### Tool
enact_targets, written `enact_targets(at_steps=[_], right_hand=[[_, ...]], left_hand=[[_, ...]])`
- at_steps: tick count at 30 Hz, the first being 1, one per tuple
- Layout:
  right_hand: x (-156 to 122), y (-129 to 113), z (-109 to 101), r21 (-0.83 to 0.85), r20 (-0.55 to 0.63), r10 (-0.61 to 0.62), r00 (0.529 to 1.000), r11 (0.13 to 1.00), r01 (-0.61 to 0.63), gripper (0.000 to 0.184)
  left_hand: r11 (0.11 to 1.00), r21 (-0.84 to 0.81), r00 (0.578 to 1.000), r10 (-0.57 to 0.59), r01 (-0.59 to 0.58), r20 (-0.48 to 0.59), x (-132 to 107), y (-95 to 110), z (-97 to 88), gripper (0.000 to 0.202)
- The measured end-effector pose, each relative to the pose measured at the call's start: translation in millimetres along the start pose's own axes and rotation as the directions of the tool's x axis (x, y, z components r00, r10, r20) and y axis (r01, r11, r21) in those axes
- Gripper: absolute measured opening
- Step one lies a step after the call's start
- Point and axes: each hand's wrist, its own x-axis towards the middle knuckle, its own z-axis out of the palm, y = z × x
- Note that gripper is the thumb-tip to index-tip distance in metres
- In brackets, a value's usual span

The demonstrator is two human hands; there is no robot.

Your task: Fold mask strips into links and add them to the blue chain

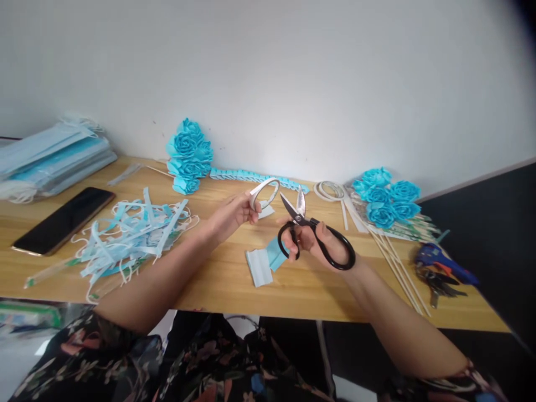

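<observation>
My left hand is closed on a thin roll of white tape, held up above the table. In my right hand is a pair of black-handled scissors; my fingers pass through the loops and the blades stand apart, pointing up near the tape roll. Below my hands, folded pieces of light blue mask fabric lie on the wooden table. A small white piece lies behind my left fingers, partly hidden.
Mask trimmings, a phone and stacked face masks are at left. Blue fabric roses stand near a pleated blue strip. More roses, tape rolls, wooden sticks and a blue tool-like object are at right.
</observation>
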Motion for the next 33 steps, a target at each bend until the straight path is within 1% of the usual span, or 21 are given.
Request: enact_targets(at_steps=[3, 5, 7, 11, 15, 18, 22, 26, 29, 33], right_hand=[[14.0, 1.2, -7.6, 0.040, 0.110, 0.019, 0.994, 0.999, -0.023, 0.071], [21.8, 7.2, -12.6, 0.083, 0.170, 0.024, 0.985, 0.996, -0.039, 0.070], [26.6, 16.1, -16.1, 0.120, 0.189, 0.023, 0.982, 0.992, -0.046, 0.070], [25.0, 32.5, -20.1, 0.157, 0.187, 0.017, 0.982, 0.987, -0.047, 0.070], [18.9, 38.5, -24.0, 0.159, 0.207, 0.016, 0.978, 0.986, -0.050, 0.070], [17.7, 40.0, -26.8, 0.114, 0.201, 0.016, 0.979, 0.993, -0.040, 0.068], [17.5, 42.9, -28.4, 0.057, 0.156, 0.033, 0.987, 0.998, -0.042, 0.069], [17.5, 44.7, -26.4, 0.045, 0.138, 0.016, 0.990, 0.999, -0.023, 0.067], [18.0, 44.5, -23.1, 0.058, 0.135, -0.010, 0.991, 0.998, 0.002, 0.063], [18.3, 44.1, -19.5, 0.040, 0.119, -0.002, 0.993, 0.999, -0.003, 0.061]], left_hand=[[0.999, -0.029, 1.000, -0.019, 0.018, -0.013, 1.2, 1.0, -1.3, 0.031], [0.999, -0.040, 1.000, -0.025, 0.025, -0.009, 1.5, 0.1, -1.3, 0.032], [0.999, -0.034, 1.000, -0.027, 0.027, -0.004, 1.2, -1.7, -0.4, 0.034], [1.000, 0.022, 1.000, -0.012, 0.012, 0.002, -0.3, -4.8, 3.0, 0.037], [0.994, 0.108, 1.000, -0.006, 0.007, -0.012, -0.5, -8.4, 3.9, 0.042], [0.979, 0.202, 1.000, 0.017, -0.016, -0.002, 0.0, -13.0, 0.4, 0.044], [0.941, 0.335, 0.998, 0.055, -0.054, 0.006, 0.0, -16.8, -4.7, 0.042], [0.907, 0.414, 0.997, 0.068, -0.072, 0.024, -0.6, -14.3, -3.2, 0.043], [0.899, 0.433, 0.998, 0.064, -0.070, 0.028, -1.5, -10.2, 0.9, 0.044], [0.891, 0.450, 0.998, 0.067, -0.069, 0.019, -3.5, -4.6, 5.9, 0.045]])
